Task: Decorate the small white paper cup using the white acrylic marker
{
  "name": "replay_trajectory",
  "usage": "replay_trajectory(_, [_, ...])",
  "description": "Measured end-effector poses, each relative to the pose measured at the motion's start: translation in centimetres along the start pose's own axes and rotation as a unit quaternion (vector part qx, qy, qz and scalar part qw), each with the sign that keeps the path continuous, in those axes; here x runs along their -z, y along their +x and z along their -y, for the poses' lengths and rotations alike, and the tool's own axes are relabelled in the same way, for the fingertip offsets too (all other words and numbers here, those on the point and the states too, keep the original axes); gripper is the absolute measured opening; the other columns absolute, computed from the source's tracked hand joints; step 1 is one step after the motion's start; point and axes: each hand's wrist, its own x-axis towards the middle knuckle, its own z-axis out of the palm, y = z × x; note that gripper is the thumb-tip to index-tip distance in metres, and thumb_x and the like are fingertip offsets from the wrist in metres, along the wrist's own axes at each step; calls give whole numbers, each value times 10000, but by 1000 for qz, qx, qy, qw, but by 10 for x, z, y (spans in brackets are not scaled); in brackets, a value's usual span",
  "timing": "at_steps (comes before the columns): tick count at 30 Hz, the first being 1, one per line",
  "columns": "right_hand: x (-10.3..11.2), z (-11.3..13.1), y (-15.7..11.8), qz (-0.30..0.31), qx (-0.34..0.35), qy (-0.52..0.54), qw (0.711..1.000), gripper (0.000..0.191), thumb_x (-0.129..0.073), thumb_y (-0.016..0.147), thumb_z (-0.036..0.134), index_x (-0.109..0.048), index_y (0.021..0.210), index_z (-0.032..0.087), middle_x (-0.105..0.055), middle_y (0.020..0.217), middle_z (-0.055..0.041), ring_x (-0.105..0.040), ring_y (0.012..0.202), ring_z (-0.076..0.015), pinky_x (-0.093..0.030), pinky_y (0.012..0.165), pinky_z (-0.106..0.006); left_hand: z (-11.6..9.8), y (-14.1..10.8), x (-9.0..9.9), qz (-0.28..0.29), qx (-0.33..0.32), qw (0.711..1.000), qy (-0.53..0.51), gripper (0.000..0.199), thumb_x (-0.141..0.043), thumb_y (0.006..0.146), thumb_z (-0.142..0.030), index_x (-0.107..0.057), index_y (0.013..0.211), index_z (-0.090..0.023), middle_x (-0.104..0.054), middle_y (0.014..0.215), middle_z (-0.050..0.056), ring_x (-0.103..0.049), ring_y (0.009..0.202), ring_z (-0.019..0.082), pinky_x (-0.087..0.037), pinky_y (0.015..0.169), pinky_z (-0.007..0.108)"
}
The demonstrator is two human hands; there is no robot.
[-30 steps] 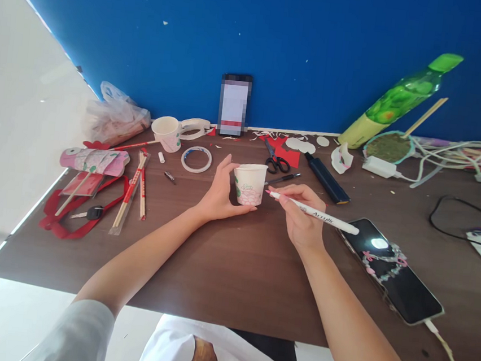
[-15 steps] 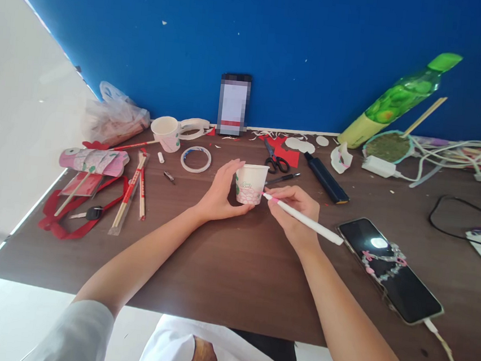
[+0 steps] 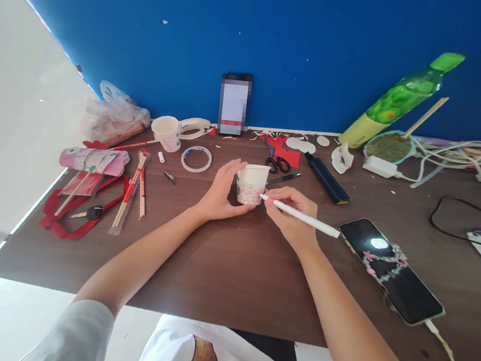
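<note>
My left hand is wrapped round the left side of a white paper cup, thumb low at the front and fingers up by the rim. Pink scale-like lines cover the cup's lower part, with small green print above them. Between the fingers of my right hand is a white marker with a pink collar; its tip meets the cup's lower right side. Just behind the cup lie a black pen and black-handled scissors beside red paper.
To the left are a second paper cup, a tape roll, wrapped chopsticks and a pink fish-shaped craft. A phone charges at right, near a dark blue case. A green bottle leans on the blue wall.
My right hand and the marker have shifted slightly left, bringing the tip a little further onto the cup. My left hand's grip on the cup looks the same.
</note>
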Motion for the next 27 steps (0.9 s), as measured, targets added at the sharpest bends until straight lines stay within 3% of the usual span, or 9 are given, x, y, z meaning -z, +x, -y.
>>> replay_trajectory(27, [0, -4, 2, -36, -25, -16, 999, 85, -692, 730, 225, -611, 705, 218, -700, 766, -21, -673, 726, -189, -545, 683, -342, -1, -1, 1, 5, 12, 1000, -15, 878, -697, 750, -528, -225, 1434, -246, -337, 1473, 157, -302, 1405, 337, -268, 1162, 511])
